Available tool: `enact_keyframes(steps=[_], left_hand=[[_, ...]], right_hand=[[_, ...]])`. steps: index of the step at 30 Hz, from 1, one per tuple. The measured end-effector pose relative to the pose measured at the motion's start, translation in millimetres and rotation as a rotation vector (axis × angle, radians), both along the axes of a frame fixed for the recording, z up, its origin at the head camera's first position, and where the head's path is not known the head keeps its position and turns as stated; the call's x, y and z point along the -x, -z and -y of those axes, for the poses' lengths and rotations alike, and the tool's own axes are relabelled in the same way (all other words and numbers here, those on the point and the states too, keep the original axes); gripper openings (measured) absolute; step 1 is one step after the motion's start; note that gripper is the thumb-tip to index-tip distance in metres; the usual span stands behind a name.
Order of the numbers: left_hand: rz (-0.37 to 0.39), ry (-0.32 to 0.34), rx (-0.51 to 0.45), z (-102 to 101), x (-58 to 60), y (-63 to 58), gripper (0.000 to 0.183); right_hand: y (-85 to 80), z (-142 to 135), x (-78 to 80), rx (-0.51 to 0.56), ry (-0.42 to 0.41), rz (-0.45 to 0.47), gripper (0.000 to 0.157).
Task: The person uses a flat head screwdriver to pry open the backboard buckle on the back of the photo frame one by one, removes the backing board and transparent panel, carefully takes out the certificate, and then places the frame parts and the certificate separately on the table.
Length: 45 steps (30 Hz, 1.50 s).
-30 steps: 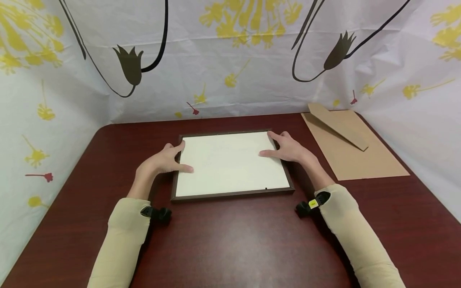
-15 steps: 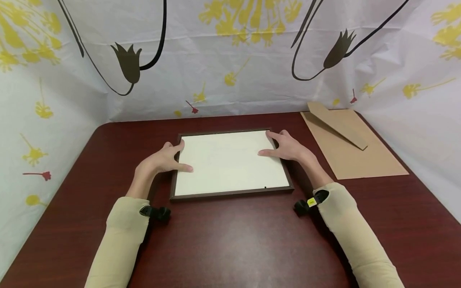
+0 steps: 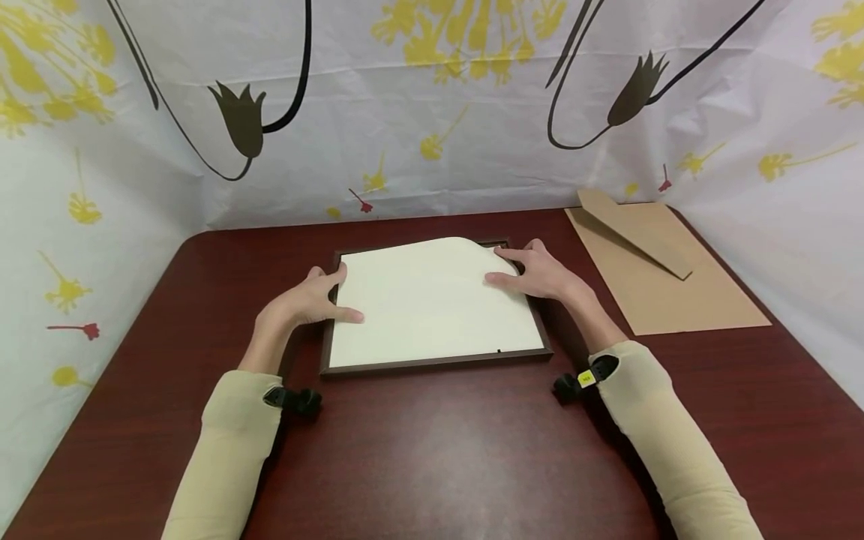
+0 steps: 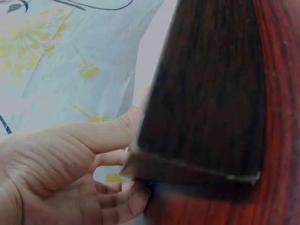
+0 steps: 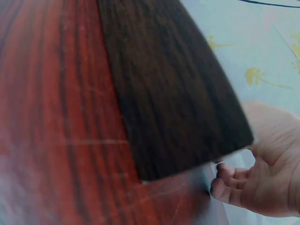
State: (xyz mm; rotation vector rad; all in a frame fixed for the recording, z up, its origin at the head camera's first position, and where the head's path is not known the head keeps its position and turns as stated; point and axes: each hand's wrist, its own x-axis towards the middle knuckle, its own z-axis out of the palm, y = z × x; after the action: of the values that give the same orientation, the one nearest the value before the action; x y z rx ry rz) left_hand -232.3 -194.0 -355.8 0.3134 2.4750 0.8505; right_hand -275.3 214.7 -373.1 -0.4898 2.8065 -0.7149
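A dark wood-grain picture frame (image 3: 439,367) lies on the table with a white sheet (image 3: 432,307) inside it. The sheet's back right part bows up off the frame, baring some of the far rail. My left hand (image 3: 301,301) holds the left side, thumb and index finger over the sheet; in the left wrist view its other fingers curl beside the frame's end (image 4: 206,93). At the right side, my right hand (image 3: 538,273) has thumb and index finger on the sheet's raised corner. The right wrist view shows its lower fingers (image 5: 229,187) curled beside the frame.
A brown backing board (image 3: 695,311) with a slanted stand flap (image 3: 634,236) lies at the back right of the dark red table (image 3: 432,465). Patterned white cloth (image 3: 432,180) hangs behind and on both sides.
The sheet lay flat before; now its back right part has lifted and bowed up by my right hand. That hand's fingers have shifted slightly; my left hand stays put.
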Motion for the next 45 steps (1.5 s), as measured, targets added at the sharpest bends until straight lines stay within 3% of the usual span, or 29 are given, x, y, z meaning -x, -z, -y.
enact_keyframes(steps=[5,13,21,32,38,45], left_hand=[[0.001,-0.004,-0.006,-0.3,-0.9,0.5,0.111],[0.000,-0.003,-0.002,-0.4,-2.9,-0.5,0.110],[0.008,0.006,0.007,-1.8,-5.7,-3.1,0.110],[0.025,0.034,0.020,-6.1,-10.3,-5.0,0.111],[-0.017,0.039,0.013,-4.1,-10.2,-4.7,0.109],[-0.079,0.014,0.012,-2.9,-10.2,-7.5,0.097]], right_hand=[[1.1,1.6,1.4,0.049,0.017,-0.021,0.073],[-2.0,3.2,0.7,0.068,-0.028,-0.063,0.070],[-7.7,2.5,-0.1,0.073,-0.056,-0.029,0.073],[-7.0,-12.6,4.4,0.250,0.049,-0.011,0.067],[-6.9,-17.7,4.2,0.314,0.053,0.039,0.033],[-15.5,-16.1,2.3,0.395,0.099,0.006,0.029]])
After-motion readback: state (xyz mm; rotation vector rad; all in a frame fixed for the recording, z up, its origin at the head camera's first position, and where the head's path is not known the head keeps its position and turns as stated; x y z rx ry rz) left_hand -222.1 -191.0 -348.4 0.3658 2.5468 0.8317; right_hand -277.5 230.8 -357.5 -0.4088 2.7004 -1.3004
